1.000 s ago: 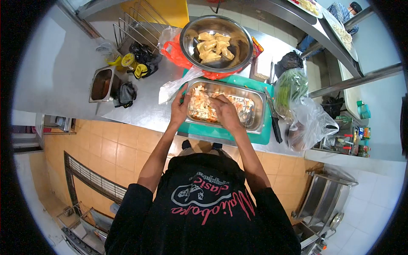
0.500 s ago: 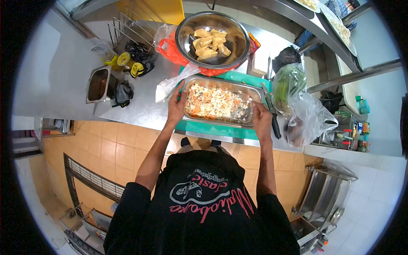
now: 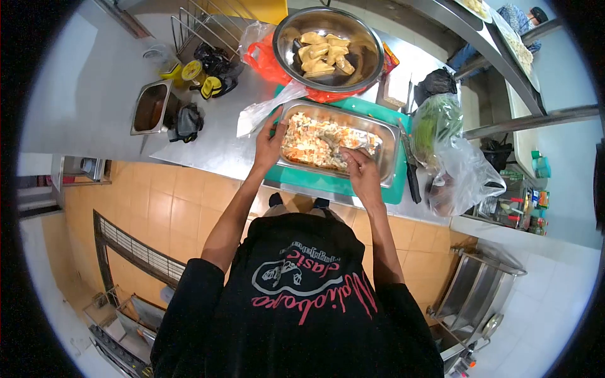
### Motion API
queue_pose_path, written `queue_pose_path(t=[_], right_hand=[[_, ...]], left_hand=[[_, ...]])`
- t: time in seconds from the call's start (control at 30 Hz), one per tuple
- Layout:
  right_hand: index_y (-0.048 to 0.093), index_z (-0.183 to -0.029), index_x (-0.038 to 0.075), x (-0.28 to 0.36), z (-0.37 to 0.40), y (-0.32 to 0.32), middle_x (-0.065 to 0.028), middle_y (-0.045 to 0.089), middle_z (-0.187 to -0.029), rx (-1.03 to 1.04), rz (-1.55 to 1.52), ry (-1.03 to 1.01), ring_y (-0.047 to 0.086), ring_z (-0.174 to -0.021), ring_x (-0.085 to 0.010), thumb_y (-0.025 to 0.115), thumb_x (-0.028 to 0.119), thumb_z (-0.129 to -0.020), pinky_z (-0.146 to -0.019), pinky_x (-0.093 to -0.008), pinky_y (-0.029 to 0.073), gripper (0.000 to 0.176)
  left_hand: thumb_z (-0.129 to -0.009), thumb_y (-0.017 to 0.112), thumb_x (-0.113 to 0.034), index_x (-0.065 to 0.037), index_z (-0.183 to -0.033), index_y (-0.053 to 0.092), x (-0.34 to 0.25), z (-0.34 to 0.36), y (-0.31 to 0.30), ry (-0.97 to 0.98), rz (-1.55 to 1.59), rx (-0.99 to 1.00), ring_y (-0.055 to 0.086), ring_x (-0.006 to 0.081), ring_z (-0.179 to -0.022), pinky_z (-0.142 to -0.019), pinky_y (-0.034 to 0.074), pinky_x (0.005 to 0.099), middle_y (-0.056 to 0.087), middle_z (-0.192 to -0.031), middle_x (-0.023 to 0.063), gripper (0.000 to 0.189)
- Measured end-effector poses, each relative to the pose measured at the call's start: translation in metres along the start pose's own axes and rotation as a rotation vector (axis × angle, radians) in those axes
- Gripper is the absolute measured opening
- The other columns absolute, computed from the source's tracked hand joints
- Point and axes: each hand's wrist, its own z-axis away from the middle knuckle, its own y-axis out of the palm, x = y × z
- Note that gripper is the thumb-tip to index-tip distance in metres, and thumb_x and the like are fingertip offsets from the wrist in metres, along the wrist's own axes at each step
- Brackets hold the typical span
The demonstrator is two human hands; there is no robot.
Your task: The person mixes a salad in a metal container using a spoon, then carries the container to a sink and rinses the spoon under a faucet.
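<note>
A rectangular metal tray holds a chopped mix of white and orange bits. My left hand grips the tray's left end, thumb at the inner side and fingers outside. Over the right half of the tray, my right hand is closed in a pinch on what looks like a metal spoon. The spoon's end lies in the mix, and its handle is mostly covered by my fingers. Under the tray is a green cutting board.
Behind the tray stands a steel bowl with yellowish pieces. A black-handled knife lies right of the tray, beside bagged green vegetables. A metal container and black bags are at the left. A person is at the far right.
My right hand has moved left from the tray's right end to above the mix, and the spoon now shows in the food. My left hand keeps its hold.
</note>
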Motion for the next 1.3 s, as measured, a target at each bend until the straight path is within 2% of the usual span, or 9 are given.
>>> queue_pose_path(t=[0.23, 0.43, 0.5, 0.6, 0.8, 0.9, 1.03, 1.13, 1.3], right_hand=[[0.066, -0.104, 0.001, 0.019, 0.002, 0.025, -0.0179, 0.059, -0.091, 0.141, 0.092, -0.163, 0.06, -0.081, -0.0339, 0.054, 0.013, -0.092, -0.073, -0.0384, 0.047, 0.02], [0.064, -0.103, -0.002, 0.0, -0.009, 0.031, -0.0188, 0.057, -0.086, -0.004, 0.156, -0.297, 0.058, -0.077, -0.035, 0.053, 0.011, -0.093, -0.069, -0.0403, 0.046, 0.02], [0.064, -0.103, -0.003, -0.001, -0.014, 0.016, -0.0194, 0.057, -0.086, -0.004, 0.199, -0.15, 0.058, -0.076, -0.0348, 0.052, 0.01, -0.093, -0.069, -0.0398, 0.046, 0.02], [0.064, -0.104, -0.003, 0.002, -0.017, 0.005, -0.0198, 0.057, -0.085, -0.097, 0.194, -0.133, 0.058, -0.075, -0.0348, 0.052, 0.01, -0.093, -0.069, -0.0395, 0.047, 0.021], [0.065, -0.105, -0.003, 0.007, -0.04, 0.031, -0.0188, 0.057, -0.086, -0.089, 0.182, -0.204, 0.058, -0.075, -0.0336, 0.054, 0.008, -0.091, -0.07, -0.04, 0.047, 0.02], [0.064, -0.107, -0.003, 0.003, -0.051, 0.055, -0.0178, 0.053, -0.084, 0.022, 0.195, -0.422, 0.056, -0.079, -0.0331, 0.054, 0.006, -0.089, -0.072, -0.0384, 0.046, 0.022], [0.063, -0.108, -0.002, 0.011, -0.038, 0.053, -0.0168, 0.054, -0.086, 0.238, 0.224, -0.385, 0.057, -0.082, -0.0326, 0.051, 0.006, -0.09, -0.075, -0.0382, 0.046, 0.023], [0.063, -0.108, -0.002, 0.017, -0.026, 0.034, -0.0165, 0.054, -0.086, 0.182, 0.217, -0.426, 0.057, -0.081, -0.0333, 0.053, 0.008, -0.09, -0.073, -0.0388, 0.046, 0.023], [0.062, -0.106, -0.001, 0.033, -0.003, 0.027, -0.0179, 0.057, -0.089, 0.156, 0.147, -0.302, 0.06, -0.079, -0.0362, 0.052, 0.012, -0.091, -0.072, -0.0435, 0.05, 0.023]], left_hand=[[-0.097, 0.054, -0.025, -0.014, -0.139, 0.046, 0.008, -0.001, 0.002, -0.032, 0.056, 0.025, 0.043, 0.0061, -0.076, -0.068, 0.04, 0.0208, 0.052, -0.083, -0.0011, 0.044], [-0.098, 0.053, -0.029, -0.013, -0.139, 0.045, 0.004, 0.0, 0.0, 0.036, -0.008, 0.029, 0.051, 0.01, -0.094, -0.083, 0.043, 0.024, 0.059, -0.114, 0.007, 0.045], [-0.098, 0.051, -0.031, -0.011, -0.14, 0.043, 0.004, -0.001, -0.001, 0.029, 0.034, 0.054, 0.048, 0.0131, -0.112, -0.096, 0.038, 0.0268, 0.052, -0.132, 0.0087, 0.047], [-0.098, 0.049, -0.033, -0.01, -0.14, 0.042, 0.004, -0.002, -0.002, -0.004, 0.048, 0.072, 0.043, 0.0158, -0.124, -0.103, 0.033, 0.0288, 0.049, -0.137, 0.0098, 0.048], [-0.099, 0.047, -0.033, -0.01, -0.141, 0.042, 0.008, -0.003, 0.0, -0.016, 0.034, 0.058, 0.04, 0.019, -0.13, -0.106, 0.031, 0.0301, 0.046, -0.14, 0.0116, 0.048], [-0.099, 0.047, -0.032, -0.009, -0.14, 0.042, 0.011, -0.001, 0.0, 0.036, 0.039, 0.062, 0.04, 0.0187, -0.129, -0.105, 0.031, 0.0295, 0.046, -0.14, 0.0118, 0.047], [-0.099, 0.048, -0.03, -0.009, -0.14, 0.043, 0.001, 0.004, 0.0, 0.033, 0.038, 0.053, 0.041, 0.0184, -0.128, -0.105, 0.032, 0.0292, 0.046, -0.14, 0.0124, 0.046], [-0.1, 0.046, -0.026, -0.007, -0.139, 0.042, -0.004, 0.005, 0.003, -0.087, 0.076, 0.076, 0.035, 0.0216, -0.133, -0.11, 0.026, 0.033, 0.042, -0.143, 0.0116, 0.044], [-0.099, 0.047, -0.027, -0.012, -0.14, 0.044, -0.007, 0.004, 0.002, -0.014, 0.023, 0.046, 0.044, 0.018, -0.124, -0.102, 0.034, 0.0283, 0.048, -0.138, 0.0121, 0.043]])
